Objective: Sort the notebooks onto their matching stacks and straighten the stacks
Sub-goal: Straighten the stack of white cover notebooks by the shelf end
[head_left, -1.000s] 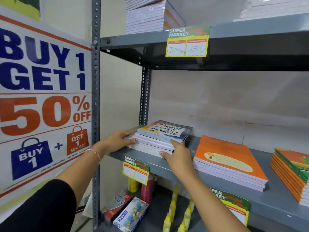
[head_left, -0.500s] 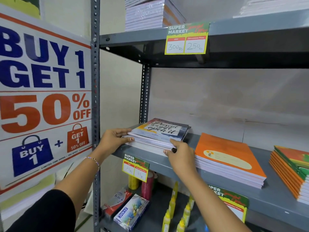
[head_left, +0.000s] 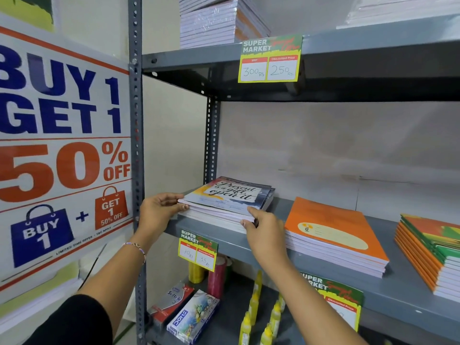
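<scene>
A stack of notebooks with a "Present is a gift, open it" cover point(head_left: 229, 197) lies at the left end of the grey middle shelf point(head_left: 224, 241). My left hand point(head_left: 159, 210) presses its fingertips against the stack's left edge. My right hand point(head_left: 263, 230) pinches the stack's front right corner. To the right lie a stack of orange notebooks point(head_left: 331, 232) and, at the frame's edge, an orange-and-green stack point(head_left: 430, 247).
The top shelf point(head_left: 348, 43) carries wrapped notebook packs point(head_left: 211, 21) and a price tag point(head_left: 270, 61). More price tags hang on the middle shelf. Below stand glue bottles point(head_left: 256, 302) and boxes point(head_left: 191, 317). A sale poster point(head_left: 62, 145) hangs left of the upright post point(head_left: 135, 120).
The left hand has shifted along the stack's left edge and the right hand slid a little toward the front right corner. The stack looks squarer than before.
</scene>
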Motion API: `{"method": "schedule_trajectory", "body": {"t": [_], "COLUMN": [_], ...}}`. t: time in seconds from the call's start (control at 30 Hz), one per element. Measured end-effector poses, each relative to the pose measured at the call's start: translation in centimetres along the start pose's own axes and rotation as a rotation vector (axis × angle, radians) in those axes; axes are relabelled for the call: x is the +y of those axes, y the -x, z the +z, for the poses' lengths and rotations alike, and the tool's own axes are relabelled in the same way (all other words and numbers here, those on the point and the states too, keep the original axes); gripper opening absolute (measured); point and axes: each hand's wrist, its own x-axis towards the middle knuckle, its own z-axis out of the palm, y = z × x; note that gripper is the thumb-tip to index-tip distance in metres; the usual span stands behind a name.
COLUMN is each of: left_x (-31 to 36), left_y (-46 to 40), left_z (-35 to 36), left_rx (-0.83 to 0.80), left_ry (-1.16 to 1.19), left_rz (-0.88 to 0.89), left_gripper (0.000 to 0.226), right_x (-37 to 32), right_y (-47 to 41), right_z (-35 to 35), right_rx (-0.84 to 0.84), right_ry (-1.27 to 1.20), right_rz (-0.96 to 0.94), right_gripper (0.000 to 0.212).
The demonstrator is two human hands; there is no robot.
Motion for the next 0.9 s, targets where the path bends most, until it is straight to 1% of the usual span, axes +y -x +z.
{"method": "schedule_trajectory", "body": {"t": [0.23, 0.37, 0.43, 0.5, 0.57, 0.63, 0.77, 0.9], "left_x": [-0.26, -0.30, -0.22, 0.06, 0.31, 0.43, 0.59, 0.63], "left_y": [-0.14, -0.17, -0.10, 0.07, 0.18, 0.12, 0.11, 0.02], "left_z": [0.23, -0.29, -0.42, -0.17, 0.14, 0.17, 0.10, 0.06], "left_rx": [0.040, -0.009, -0.027, -0.028, -0.026, -0.029, -0.045, -0.058], "left_ry": [-0.007, -0.009, 0.000, -0.030, -0.087, -0.094, -0.093, -0.102], "left_rz": [0.007, 0.018, 0.028, 0.044, 0.047, 0.042, 0.028, 0.021], "left_gripper": [0.033, 0.033, 0.028, 0.023, 0.023, 0.025, 0.026, 0.025], "right_x": [0.33, 0.52, 0.29, 0.14, 0.06, 0.07, 0.38, 0.28], "right_y": [-0.13, -0.18, -0.05, 0.05, 0.08, 0.10, -0.02, 0.04], "right_z": [0.24, 0.39, 0.25, 0.16, 0.11, 0.10, 0.23, 0.16], "right_rx": [0.016, 0.025, 0.045, 0.069, 0.080, 0.065, 0.030, 0.051], "right_ry": [-0.004, -0.013, -0.040, -0.068, -0.080, -0.091, -0.090, -0.083], "right_rz": [-0.001, -0.010, -0.019, -0.045, -0.054, -0.047, -0.022, -0.016], "right_gripper": [0.046, 0.046, 0.040, 0.028, 0.024, 0.023, 0.040, 0.038]}}
